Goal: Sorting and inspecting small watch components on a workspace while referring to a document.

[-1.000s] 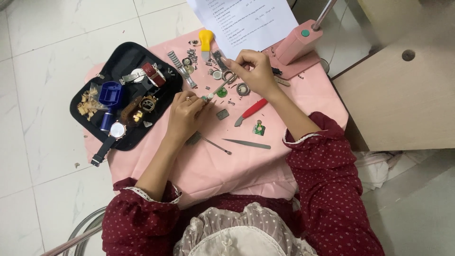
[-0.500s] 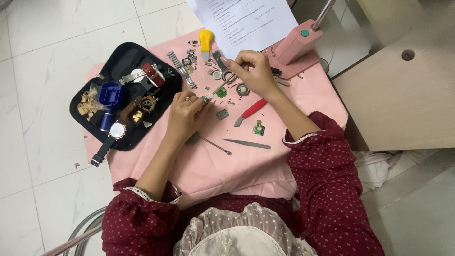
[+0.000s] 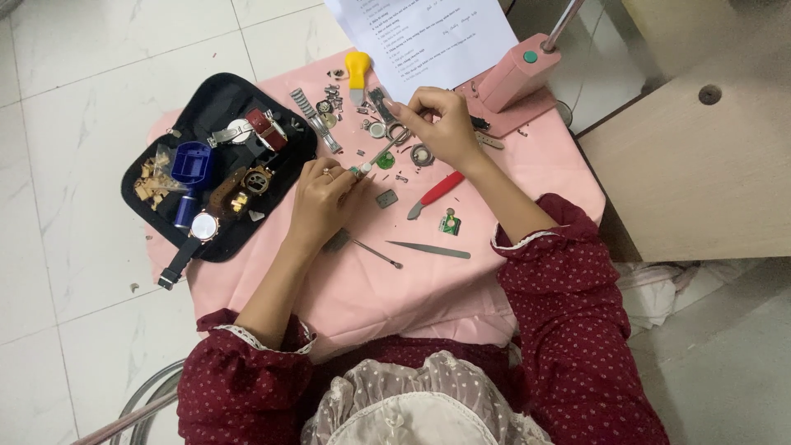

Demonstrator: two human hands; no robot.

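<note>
Nearest the person, on the pink cloth (image 3: 527,177) covering the small table, lie loose tools: one slim pair of grey tweezers (image 3: 428,249) lying roughly left to right, one thin pin-like probe (image 3: 375,251) slanting beside it, and one red-handled knife (image 3: 435,193) angled from lower left to upper right; a small green part (image 3: 450,222) sits just below that handle; a little further out the left hand (image 3: 321,202) rests with its fingers curled together, pinching a tiny greenish piece (image 3: 360,170) at the fingertips; the right hand (image 3: 445,124) is beyond it and to the right, fingers closed on a thin metal tool (image 3: 387,150) whose long axis runs down and left from that hand towards the pinched piece, so the tip nearly meets the left fingertips; the left hand is the nearer of the two to the piece; whether the tip touches it I cannot tell; around the right hand lie several small round watch parts, too small to count surely; to the left lies one black tray (image 3: 210,107) holding one blue box (image 3: 193,161), at least three watches and some brownish bits; furthest out stand one yellow-handled tool (image 3: 357,67), one printed paper sheet (image 3: 428,37) and one pink lamp base (image 3: 515,78).
</note>
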